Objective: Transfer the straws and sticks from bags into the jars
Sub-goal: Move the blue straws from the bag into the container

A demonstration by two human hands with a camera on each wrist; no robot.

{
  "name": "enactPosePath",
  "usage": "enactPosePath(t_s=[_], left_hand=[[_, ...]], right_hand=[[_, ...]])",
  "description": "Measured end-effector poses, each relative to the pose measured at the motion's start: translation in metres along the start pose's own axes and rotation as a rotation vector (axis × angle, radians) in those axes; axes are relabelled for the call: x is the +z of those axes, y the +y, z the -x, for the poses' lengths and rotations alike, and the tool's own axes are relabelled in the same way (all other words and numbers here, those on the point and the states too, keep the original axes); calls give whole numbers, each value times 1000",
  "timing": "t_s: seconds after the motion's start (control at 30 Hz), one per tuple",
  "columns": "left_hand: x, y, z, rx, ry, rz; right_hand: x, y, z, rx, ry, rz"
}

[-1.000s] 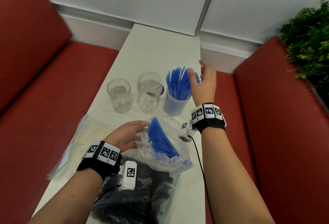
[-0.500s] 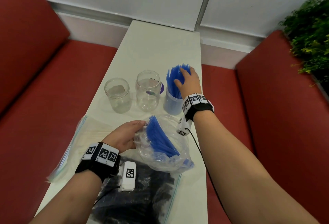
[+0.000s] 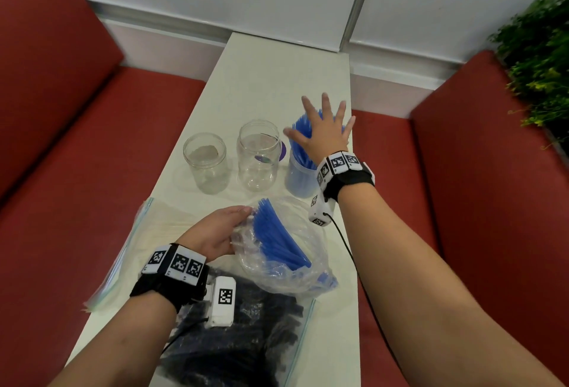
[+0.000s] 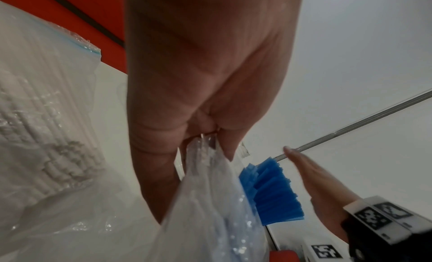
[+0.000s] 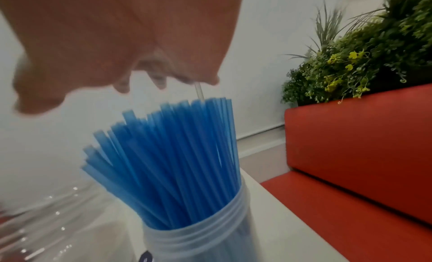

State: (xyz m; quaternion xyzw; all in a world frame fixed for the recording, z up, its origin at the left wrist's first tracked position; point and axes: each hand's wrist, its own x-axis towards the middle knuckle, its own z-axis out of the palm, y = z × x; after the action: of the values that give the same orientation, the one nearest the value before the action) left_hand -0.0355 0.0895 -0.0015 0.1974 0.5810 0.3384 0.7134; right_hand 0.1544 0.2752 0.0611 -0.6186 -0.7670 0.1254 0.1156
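Your right hand [image 3: 323, 132] is spread flat with all the fingers straight, hovering just over the tips of the blue straws [image 5: 168, 155] standing in the jar [image 3: 300, 178]. From the right wrist view there's a small gap between your palm and the straw tops, so it's released and not gripping anything. That jar sits right under that hand, at the worktop's [image 3: 277, 78] edge on your right-hand side. Your left hand [image 3: 217, 229] is nearer to you and pinches the mouth of the clear bag [image 3: 286, 272], fingers curled onto the plastic; a fan of blue straws still lies inside it, just right of that hand. Between your two hands and a bit further out stand two clear jars: the middle jar [image 3: 258, 155] right beside the straw jar, and the left jar [image 3: 205, 162] next to that one. Left of your left hand there's a bag of white sticks [image 4: 39, 121] lying flat, and under your left wrist is a zip bag of black straws [image 3: 246, 340].
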Motion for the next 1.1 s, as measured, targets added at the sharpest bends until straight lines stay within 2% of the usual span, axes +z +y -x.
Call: enactPosePath(t_s=[0.07, 0.1, 0.13, 0.2, 0.27, 0.3, 0.43, 0.5, 0.63, 0.77, 0.97, 1.1], left_hand=[[2, 0, 1, 4, 8, -8], [3, 0, 2, 8, 13, -12], [3, -1, 3, 12, 20, -22], [4, -2, 5, 25, 30, -56], [6, -2, 8, 38, 28, -83], [8, -2, 10, 44, 21, -85], [17, -5, 18, 62, 13, -77], [19, -7, 22, 71, 35, -97], [20, -8, 29, 80, 30, -112], [18, -6, 33, 92, -4, -47], [15, -2, 35, 100, -35, -8], [15, -4, 35, 90, -23, -9]], right_hand=[[-10, -4, 16, -81, 235, -344], [-15, -7, 28, -104, 275, -517], [-19, -10, 42, -105, 217, -645], [-19, -14, 73, -87, -90, -751], [-6, -13, 104, -66, -406, -689], [3, -12, 118, -48, -504, -635], [43, -8, 168, 28, -598, -550], [58, -6, 189, 52, -588, -574], [71, -3, 209, 72, -444, -517], [55, 1, 208, 76, -423, -580], [40, -2, 205, 76, -288, -627], [36, -5, 209, 51, -274, -652]])
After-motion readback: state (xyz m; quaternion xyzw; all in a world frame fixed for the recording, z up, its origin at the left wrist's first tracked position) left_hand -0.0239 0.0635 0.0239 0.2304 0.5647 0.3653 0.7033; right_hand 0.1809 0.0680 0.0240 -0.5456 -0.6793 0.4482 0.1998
